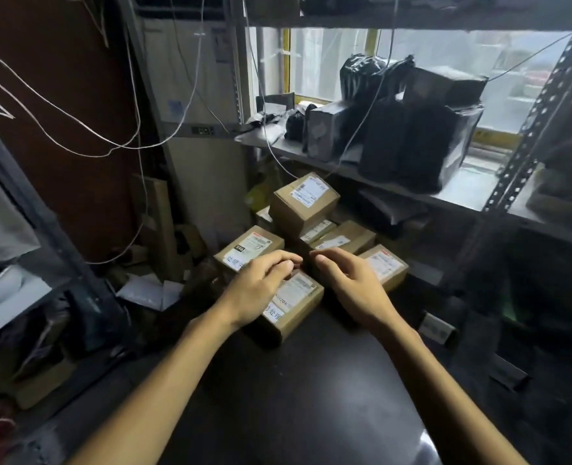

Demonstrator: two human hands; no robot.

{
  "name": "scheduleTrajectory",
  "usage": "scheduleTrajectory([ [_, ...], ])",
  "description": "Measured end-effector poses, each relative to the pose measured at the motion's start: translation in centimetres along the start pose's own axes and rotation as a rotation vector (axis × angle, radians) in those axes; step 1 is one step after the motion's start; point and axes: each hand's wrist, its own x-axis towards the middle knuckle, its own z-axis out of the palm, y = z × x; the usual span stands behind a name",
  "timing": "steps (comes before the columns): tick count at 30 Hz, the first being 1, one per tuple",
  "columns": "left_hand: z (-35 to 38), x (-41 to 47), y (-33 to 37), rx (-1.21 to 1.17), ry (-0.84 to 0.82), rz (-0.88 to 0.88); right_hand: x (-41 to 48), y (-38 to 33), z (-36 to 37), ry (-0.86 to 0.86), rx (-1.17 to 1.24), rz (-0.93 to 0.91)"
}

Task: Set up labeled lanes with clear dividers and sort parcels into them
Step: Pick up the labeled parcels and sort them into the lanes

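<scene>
L hand: palm down over the near box. Fingers are loosely bent and lie on the box top, not wrapped round it. Tips point at the R hand.
R hand: palm down, just R of the L fingertips. Fingers are loosely bent w/ nothing in them. It's too dark below to tell if they touch anything.
fingertips: the two sets almost meet but stay apart.
near box: brown cardboard, right under the L fingers. It has white labels on top, one w/ big printed signs by the L wrist. It sits on the table.
left box: brown, just past the L fingers on their L side. White label + small black tag on top.
right box: brown w/ a white label, just past the R knuckles on the outer side. The hand hides part of it.
middle box: brown, lies flat just beyond the R fingertips.
top box: brown, sits up on other boxes, well beyond both sets of fingertips, a bit tilted.
table: black & shiny, under both arms.
shelf: grey metal, far beyond the R fingers, up & to the R.
black bags: wrapped parcels, stand on the shelf.
wires: thin & white, hang far L of the L fingers.
</scene>
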Motion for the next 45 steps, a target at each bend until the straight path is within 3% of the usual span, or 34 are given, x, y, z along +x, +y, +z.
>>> scheduleTrajectory([
  [8, -3.4, 11.4, -3.3, 0.039, -0.010, -0.057, 10.5, 3.3, 1.3, 0.001, 0.076, 0.096],
  [17, -5.0, 22.8, -7.8, 0.084, -0.037, -0.037, 20.1, 9.2, 2.8, 0.108, -0.006, 0.216],
  [22, -5.8, 30.0, -10.7, 0.090, -0.018, -0.076, 24.6, 12.9, 4.0, 0.205, 0.108, 0.443],
  [28, -5.4, 38.3, -12.6, 0.272, 0.005, -0.119, 29.0, 15.9, 5.2, 0.289, 0.182, 0.654],
  [35, -4.2, 42.2, -15.3, 0.291, -0.072, -0.307, 32.3, 19.1, 6.5, 0.328, 0.430, 0.793],
  [45, -4.6, 42.0, -14.8, 0.178, -0.044, -0.308, 32.6, 19.7, 7.0, 0.438, 0.636, 0.761],
])
